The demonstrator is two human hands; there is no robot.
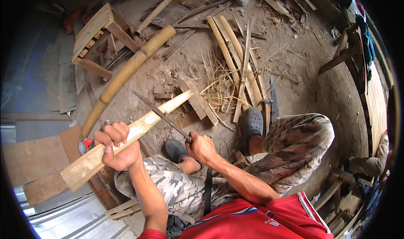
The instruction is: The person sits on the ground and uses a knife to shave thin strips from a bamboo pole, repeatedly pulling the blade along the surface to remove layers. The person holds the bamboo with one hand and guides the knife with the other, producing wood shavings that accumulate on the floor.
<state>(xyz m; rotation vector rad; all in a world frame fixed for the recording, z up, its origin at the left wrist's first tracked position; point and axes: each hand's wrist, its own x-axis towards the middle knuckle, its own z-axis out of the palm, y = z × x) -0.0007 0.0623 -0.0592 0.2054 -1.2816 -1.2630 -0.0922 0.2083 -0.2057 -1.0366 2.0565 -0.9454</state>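
My left hand is wrapped round a split bamboo piece, pale on its inner face. The bamboo slants from the lower left up to the middle, where its narrower far end rests at some wood blocks on the ground. My right hand is closed on the handle of a long, dark-bladed knife. Its blade lies across the bamboo, beyond my left hand, with the tip pointing up and left. Most of the handle is hidden in my fist.
Bamboo shavings lie beyond the blocks, beside several bamboo lengths. A long bamboo pole curves past a wooden stool at left. My clog-shod foot is near a hammer and a flat blade.
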